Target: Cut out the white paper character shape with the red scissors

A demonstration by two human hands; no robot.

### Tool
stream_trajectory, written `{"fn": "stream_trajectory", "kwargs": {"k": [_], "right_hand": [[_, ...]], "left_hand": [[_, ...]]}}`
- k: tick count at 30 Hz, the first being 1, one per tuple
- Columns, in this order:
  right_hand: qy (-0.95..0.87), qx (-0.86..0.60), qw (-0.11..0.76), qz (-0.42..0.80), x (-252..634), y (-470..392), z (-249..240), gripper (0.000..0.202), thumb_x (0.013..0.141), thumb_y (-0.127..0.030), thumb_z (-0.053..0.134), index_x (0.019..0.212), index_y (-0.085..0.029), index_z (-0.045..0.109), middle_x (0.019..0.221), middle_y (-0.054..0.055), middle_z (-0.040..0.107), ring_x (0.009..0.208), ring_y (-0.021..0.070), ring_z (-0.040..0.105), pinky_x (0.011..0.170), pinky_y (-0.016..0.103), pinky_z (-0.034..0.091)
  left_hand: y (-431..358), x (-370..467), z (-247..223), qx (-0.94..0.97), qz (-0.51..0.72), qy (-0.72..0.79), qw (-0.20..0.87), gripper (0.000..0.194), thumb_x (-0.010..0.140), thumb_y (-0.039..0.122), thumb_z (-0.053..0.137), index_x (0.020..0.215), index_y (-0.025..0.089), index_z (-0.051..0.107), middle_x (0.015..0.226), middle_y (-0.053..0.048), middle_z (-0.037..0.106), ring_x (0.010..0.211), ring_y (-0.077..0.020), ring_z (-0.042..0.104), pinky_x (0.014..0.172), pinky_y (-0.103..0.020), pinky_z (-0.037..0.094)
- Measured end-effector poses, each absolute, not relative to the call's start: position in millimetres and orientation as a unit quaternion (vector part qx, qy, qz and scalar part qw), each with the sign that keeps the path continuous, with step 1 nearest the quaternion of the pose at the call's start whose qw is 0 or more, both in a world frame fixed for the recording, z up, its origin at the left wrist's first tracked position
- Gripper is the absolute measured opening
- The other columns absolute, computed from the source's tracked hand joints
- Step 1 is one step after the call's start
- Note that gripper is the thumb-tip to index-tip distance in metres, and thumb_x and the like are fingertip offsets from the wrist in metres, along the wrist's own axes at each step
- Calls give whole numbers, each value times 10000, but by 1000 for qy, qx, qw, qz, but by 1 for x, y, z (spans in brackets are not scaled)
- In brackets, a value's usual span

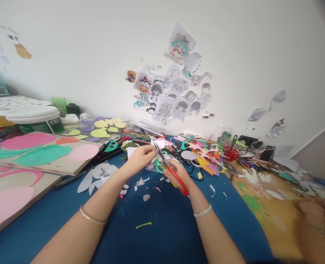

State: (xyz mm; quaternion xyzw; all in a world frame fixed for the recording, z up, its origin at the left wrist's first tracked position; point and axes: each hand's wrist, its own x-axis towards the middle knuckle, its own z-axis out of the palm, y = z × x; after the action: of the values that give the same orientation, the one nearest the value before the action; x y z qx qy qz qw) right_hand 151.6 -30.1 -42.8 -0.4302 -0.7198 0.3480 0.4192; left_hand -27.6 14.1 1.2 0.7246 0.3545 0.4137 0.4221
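Scissors [164, 160] are pointing toward eleven o'clock above the blue counter [165, 242], long axis running back to five. The right hand [177, 172] is gripping them; the left hand [143, 157] is pinching narrowly beside their tips, contents unclear. Drawings [180, 86] are hanging on the wall [96, 55] at twelve; a tub [36, 115] at ten is bearing an illegible label [54, 124].
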Motion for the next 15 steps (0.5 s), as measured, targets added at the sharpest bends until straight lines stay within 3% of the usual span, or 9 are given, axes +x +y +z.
{"fn": "stream_trajectory", "kwargs": {"k": [6, 15], "right_hand": [[-712, -440, 425, 345, 151, -28, -44, 443, 760, -597, 570, 882, -172, 539, 579, -46, 370, 479, 95, 321, 457, 231, 273], [-695, -420, 439, 384, 151, -27, -48, 465, 776, -599, 556, 939, -165, 512, 565, -61, 350, 456, 82, 308, 442, 223, 278]], "left_hand": [[12, -22, 0, 696, 435, 360, 444, 271, 742, 379, 519, 570, 199, 412, 414, 67, 386, 396, -87, 346, 429, -210, 274], [19, -13, -21, 714, 463, 362, 381, 237, 824, 369, 421, 657, 203, 446, 431, 83, 361, 408, -91, 351, 442, -211, 285]]}}
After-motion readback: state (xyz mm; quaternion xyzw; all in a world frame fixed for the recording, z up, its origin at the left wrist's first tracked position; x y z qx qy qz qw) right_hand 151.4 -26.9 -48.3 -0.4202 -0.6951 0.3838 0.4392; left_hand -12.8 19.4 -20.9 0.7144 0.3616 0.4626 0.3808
